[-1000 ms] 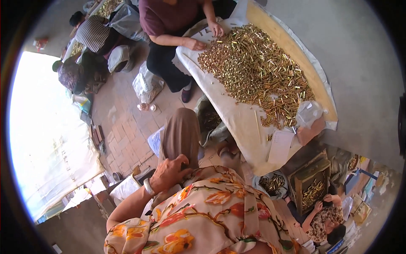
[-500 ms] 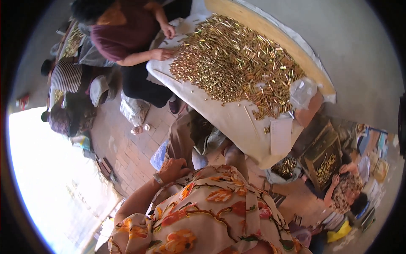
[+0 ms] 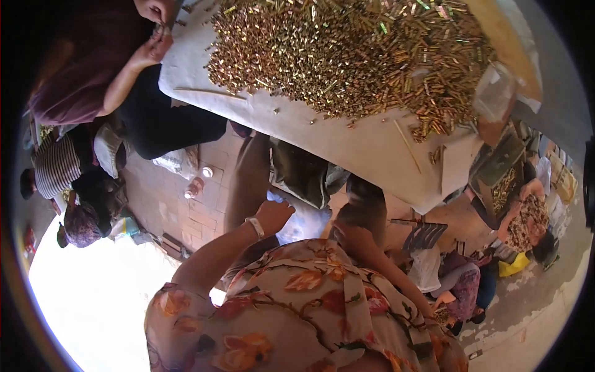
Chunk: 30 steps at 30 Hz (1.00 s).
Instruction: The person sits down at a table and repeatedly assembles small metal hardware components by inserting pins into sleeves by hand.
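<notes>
My left hand, with a white band at its wrist, is above my lap by the blue-and-white patterned cushion or seat between my legs. Its fingers look curled, and whatever they may hold is hidden. My right hand is low against my right thigh, its fingers blurred and partly hidden by shadow. Ahead of me, a large heap of small gold-coloured metal tubes covers much of the cloth-covered table. Neither hand touches the heap.
A thin stick and a white card lie near the table's edge. At the far left a co-worker's hands are over the table corner. A clear plastic container stands right of the heap. A dark slatted rack is right of my legs.
My view has come closer to the table. My left hand has moved from my thigh to beside the blue-and-white cushion. My right hand now shows by my right thigh.
</notes>
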{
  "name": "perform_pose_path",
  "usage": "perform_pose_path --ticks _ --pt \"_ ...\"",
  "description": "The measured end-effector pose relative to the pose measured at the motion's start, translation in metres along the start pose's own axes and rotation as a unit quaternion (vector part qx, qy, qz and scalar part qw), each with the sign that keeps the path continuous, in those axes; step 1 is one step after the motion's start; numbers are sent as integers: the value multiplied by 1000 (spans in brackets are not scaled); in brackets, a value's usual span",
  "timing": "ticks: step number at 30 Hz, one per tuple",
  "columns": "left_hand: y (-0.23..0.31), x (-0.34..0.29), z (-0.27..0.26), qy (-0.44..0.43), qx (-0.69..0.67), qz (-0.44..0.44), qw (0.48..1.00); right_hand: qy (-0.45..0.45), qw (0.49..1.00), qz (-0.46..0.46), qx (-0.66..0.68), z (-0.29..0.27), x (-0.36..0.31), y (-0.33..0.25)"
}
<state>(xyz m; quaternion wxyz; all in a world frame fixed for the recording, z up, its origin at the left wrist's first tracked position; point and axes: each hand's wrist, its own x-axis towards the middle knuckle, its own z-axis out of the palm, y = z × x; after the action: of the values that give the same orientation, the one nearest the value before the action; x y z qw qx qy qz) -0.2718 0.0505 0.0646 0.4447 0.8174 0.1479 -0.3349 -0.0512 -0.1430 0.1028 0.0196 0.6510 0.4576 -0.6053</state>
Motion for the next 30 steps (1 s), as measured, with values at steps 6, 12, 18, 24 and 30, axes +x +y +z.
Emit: perform_pose_path --ticks 6,12,18,24,30 --pt "-63 93 66 -27 -2 -142 990 32 987 -85 -132 55 148 22" --pt "-107 134 79 -44 213 -42 975 82 963 -66 -248 94 206 96" --pt "-132 143 18 153 10 89 984 281 957 -66 19 48 168 127" --pt "-124 153 8 -47 182 172 967 273 938 -104 -187 77 171 139" --pt "-138 153 21 -127 225 240 936 -158 963 59 -211 38 188 88"
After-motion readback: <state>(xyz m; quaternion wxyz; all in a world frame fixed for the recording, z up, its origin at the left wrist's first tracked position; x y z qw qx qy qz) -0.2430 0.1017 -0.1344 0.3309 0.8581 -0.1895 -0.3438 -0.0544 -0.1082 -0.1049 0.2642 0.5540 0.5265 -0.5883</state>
